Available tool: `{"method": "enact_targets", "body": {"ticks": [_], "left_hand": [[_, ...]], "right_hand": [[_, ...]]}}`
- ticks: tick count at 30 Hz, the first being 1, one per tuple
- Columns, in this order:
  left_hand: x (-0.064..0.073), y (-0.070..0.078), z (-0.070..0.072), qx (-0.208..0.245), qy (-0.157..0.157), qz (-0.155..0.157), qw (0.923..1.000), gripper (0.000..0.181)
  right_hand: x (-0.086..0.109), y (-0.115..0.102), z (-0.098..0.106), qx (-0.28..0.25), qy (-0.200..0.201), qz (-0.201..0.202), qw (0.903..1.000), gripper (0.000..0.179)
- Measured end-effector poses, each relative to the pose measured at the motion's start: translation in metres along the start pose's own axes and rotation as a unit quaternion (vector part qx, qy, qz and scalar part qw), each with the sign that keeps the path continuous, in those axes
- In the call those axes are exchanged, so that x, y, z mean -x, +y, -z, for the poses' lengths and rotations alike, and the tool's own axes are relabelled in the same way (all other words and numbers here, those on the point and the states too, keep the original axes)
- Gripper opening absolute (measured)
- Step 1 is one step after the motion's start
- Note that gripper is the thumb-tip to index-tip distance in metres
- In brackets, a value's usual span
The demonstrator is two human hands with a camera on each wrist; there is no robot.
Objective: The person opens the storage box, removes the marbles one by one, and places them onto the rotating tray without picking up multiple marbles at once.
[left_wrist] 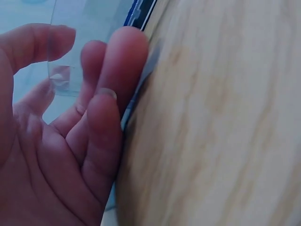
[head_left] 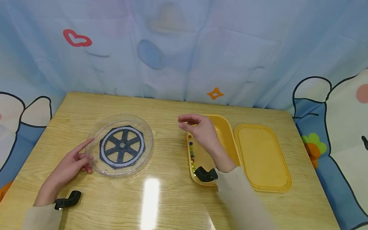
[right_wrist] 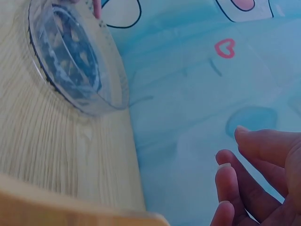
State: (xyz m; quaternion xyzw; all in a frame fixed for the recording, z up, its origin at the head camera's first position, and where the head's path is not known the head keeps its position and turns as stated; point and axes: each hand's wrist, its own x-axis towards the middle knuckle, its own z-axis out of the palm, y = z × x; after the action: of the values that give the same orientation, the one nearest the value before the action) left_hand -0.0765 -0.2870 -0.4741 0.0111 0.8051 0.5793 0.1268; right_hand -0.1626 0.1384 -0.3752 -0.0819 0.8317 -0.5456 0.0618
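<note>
On the left of the table stands a round clear plastic dish (head_left: 145, 161), with a dark six-spoked wheel shape (head_left: 122, 145) in its middle. My left hand (head_left: 74, 163) is at its left side, index finger stretched to the rim. Up close in the left wrist view, the fingers (left_wrist: 120, 66) lie right beside the transparent wall, low over the wood. Over the left edge of a yellow tray (head_left: 225, 131) hovers my right hand (head_left: 202, 130), thumb and fingers loosely bent with nothing between them. Several small coloured marbles (head_left: 191, 152) line the tray's left side.
A flat yellow lid (head_left: 263, 157) lies against the tray's right side. The wooden table (head_left: 170, 204) ends at a blue patterned curtain (head_left: 180, 59) behind. Each wrist wears a black camera (head_left: 206, 174).
</note>
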Motion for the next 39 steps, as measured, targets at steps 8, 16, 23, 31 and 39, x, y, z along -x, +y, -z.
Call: {"method": "enact_targets", "body": {"ticks": [8, 16, 23, 31, 39], "left_hand": [[-0.001, 0.009, 0.004, -0.021, -0.018, 0.004, 0.9996, 0.068], [-0.002, 0.012, 0.006, -0.044, -0.026, 0.019, 0.9985, 0.068], [-0.004, 0.008, 0.005, -0.021, -0.029, 0.009, 0.9993, 0.069], [-0.004, 0.001, 0.004, -0.004, -0.023, 0.003, 0.9997, 0.069], [-0.002, -0.005, 0.003, 0.008, -0.029, -0.01, 0.9995, 0.068]], "right_hand": [[0.0, 0.014, 0.024, -0.013, 0.013, 0.011, 0.9998, 0.027], [-0.005, 0.03, 0.042, -0.004, 0.005, -0.023, 0.9997, 0.031], [-0.016, 0.052, 0.049, 0.013, -0.026, -0.062, 0.9977, 0.027], [-0.03, 0.074, 0.039, 0.108, -0.074, -0.077, 0.9884, 0.022], [-0.036, 0.086, 0.028, 0.121, -0.113, -0.094, 0.9818, 0.023]]}}
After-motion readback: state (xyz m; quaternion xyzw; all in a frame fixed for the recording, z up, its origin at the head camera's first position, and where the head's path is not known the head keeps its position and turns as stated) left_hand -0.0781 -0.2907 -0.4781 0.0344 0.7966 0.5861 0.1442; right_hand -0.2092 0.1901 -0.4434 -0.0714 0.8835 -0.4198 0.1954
